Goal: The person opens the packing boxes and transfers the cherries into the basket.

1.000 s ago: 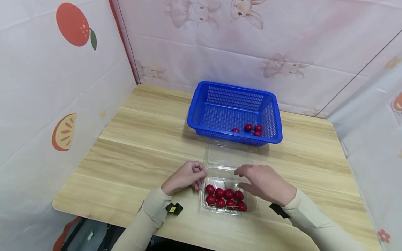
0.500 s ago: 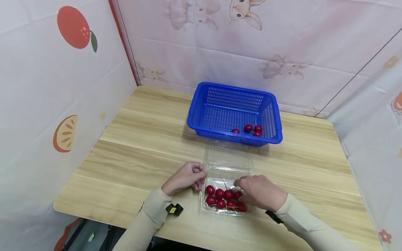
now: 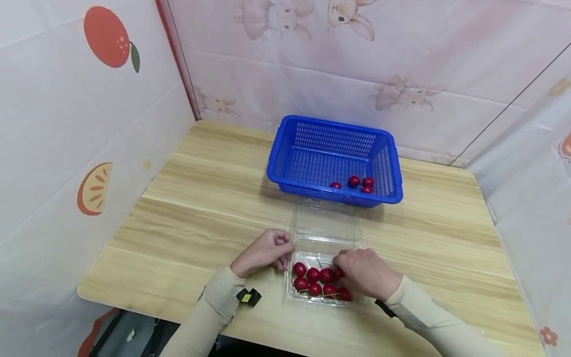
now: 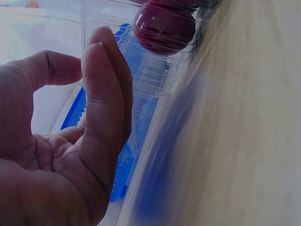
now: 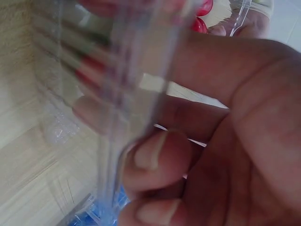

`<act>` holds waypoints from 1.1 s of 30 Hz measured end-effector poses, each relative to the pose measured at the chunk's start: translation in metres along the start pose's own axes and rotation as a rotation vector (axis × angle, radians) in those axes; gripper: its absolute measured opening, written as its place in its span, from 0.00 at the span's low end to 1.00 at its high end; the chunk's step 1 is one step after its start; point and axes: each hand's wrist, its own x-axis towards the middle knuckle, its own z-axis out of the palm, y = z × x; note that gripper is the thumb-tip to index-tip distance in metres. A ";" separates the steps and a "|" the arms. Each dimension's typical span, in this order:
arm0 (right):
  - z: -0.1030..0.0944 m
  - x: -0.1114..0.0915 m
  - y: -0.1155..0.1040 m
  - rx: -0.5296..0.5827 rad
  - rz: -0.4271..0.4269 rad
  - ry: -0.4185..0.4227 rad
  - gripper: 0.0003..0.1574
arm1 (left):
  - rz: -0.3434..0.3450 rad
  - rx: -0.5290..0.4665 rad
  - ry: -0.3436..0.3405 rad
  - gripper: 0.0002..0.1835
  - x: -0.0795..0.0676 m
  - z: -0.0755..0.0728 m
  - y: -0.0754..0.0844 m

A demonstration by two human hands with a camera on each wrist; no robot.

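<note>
A clear plastic clamshell box point(image 3: 308, 258) lies open on the table, with two rows of red cherries point(image 3: 314, 289) in its near part. At its left rim, my left hand point(image 3: 267, 252) pinches the edge between thumb and fingertips. My right hand point(image 3: 369, 271) reaches over the right rim, and its thumb and forefinger grip a cherry point(image 3: 340, 273) at the right end of the far row. In the right wrist view that cherry point(image 5: 89, 70) shows blurred through the plastic wall, partly hidden by the fingers.
The box's lid point(image 3: 325, 223) lies folded back toward a blue plastic basket point(image 3: 334, 126). Several cherries point(image 3: 354, 181) sit in the basket's near right corner. A wooden table point(image 3: 192, 198) carries everything, with printed cloth walls point(image 3: 285, 84) behind and at both sides.
My right hand has come down and left from above the box's right side, its fingers closing round a cherry there. My left hand has stayed at the left rim.
</note>
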 end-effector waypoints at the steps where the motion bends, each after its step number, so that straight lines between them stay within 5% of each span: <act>1: 0.000 0.000 0.000 -0.001 0.001 0.005 0.12 | 0.000 -0.001 -0.001 0.10 0.000 0.000 0.000; 26: -0.069 -0.006 0.034 0.048 -0.039 0.178 0.10 | -0.009 -0.012 0.013 0.08 -0.001 -0.001 0.002; 33: -0.092 -0.003 0.051 0.077 0.072 0.182 0.11 | -0.012 -0.017 0.010 0.07 -0.002 0.000 0.001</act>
